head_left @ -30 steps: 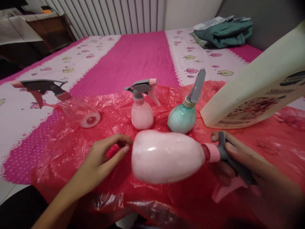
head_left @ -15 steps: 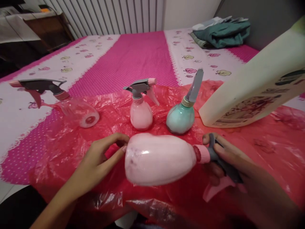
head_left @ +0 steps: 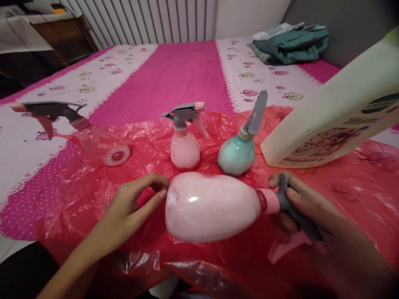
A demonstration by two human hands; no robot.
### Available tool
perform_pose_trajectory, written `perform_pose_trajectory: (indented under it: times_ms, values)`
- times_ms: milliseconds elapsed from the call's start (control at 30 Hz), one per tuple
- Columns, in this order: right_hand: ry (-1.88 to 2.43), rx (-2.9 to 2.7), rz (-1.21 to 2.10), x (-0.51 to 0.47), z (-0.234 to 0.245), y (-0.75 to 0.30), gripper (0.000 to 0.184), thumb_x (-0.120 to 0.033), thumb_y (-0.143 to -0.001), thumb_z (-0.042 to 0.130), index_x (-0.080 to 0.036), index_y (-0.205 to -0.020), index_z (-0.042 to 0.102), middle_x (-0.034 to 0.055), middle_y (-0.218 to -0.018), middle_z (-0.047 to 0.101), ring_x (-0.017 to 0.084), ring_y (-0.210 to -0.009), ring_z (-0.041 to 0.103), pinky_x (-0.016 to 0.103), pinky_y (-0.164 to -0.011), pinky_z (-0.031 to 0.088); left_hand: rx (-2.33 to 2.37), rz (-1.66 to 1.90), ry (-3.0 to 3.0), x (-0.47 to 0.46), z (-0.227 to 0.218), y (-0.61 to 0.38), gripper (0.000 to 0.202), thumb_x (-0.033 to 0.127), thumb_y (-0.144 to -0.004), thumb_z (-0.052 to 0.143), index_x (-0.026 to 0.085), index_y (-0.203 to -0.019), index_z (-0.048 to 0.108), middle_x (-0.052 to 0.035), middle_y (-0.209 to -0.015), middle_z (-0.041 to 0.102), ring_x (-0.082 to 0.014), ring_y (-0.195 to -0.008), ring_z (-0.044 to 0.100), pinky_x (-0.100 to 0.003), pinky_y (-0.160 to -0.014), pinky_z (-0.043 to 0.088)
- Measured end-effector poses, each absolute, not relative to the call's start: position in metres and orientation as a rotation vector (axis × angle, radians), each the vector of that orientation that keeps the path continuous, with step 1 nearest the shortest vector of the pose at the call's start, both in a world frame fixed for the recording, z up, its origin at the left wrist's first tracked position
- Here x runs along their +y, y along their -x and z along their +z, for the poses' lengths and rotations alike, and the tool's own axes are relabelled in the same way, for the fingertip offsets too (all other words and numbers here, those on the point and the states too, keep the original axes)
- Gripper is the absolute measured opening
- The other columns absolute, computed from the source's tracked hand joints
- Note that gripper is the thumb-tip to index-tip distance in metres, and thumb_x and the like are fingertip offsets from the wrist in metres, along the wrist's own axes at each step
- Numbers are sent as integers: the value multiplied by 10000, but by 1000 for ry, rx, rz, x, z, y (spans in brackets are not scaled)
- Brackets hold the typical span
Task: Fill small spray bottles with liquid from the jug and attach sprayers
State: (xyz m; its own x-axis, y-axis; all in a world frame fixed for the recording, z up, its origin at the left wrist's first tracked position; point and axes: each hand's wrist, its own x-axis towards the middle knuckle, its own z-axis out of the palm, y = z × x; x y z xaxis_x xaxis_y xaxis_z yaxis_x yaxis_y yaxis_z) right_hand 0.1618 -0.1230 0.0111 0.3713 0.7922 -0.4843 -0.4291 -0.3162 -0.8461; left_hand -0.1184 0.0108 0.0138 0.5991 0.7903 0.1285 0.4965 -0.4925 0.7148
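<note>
A large spray bottle full of pale pink liquid lies sideways in the air above the red plastic sheet. My right hand is wrapped round its grey sprayer head, with the pink trigger hanging below. At the bottle's base, my left hand has its thumb and forefinger bent and slightly apart, the fingertips at or near the bottom edge. Behind stand a small pink spray bottle and a small teal spray bottle. A clear spray bottle with little in it lies tipped over on the left.
A big cream-coloured jug with a printed label leans at the right. The sheet covers part of a pink and white patterned bedspread. Folded clothes lie at the back right, and a radiator lines the far wall.
The large pink spray bottle has shifted slightly right and turned a little about its length, along with my right hand. My left hand has barely moved.
</note>
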Motion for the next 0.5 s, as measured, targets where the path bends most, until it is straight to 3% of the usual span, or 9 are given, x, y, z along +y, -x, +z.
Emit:
perform_pose_trajectory:
  times_ms: [100,300,500]
  values:
    - [1470,-329,1231,-123,16,-161,495,-626,-710,821,-278,-1000,620,-51,-544,500,111,-489,477,166,-447,318,1000,599,-2193,11,14,118,115,290,-986,618,241,-1020,717,-4,-968,788,-165,-847,725,-243,-769,573]
    - [1461,-343,1261,-123,21,-152,441,-566,-739,801,-268,-1003,613,-55,-524,489,111,-481,484,191,-499,419,1021,571,-2181,10,14,121,154,312,-993,604,236,-1066,717,-19,-995,787,-180,-859,730,-261,-776,580]
    - [1452,-347,1256,-123,20,-149,427,-538,-737,817,-262,-987,606,-57,-525,486,107,-486,478,182,-494,431,1051,587,-2203,10,13,121,136,313,-991,619,227,-1018,721,7,-963,783,-176,-848,726,-241,-772,566]
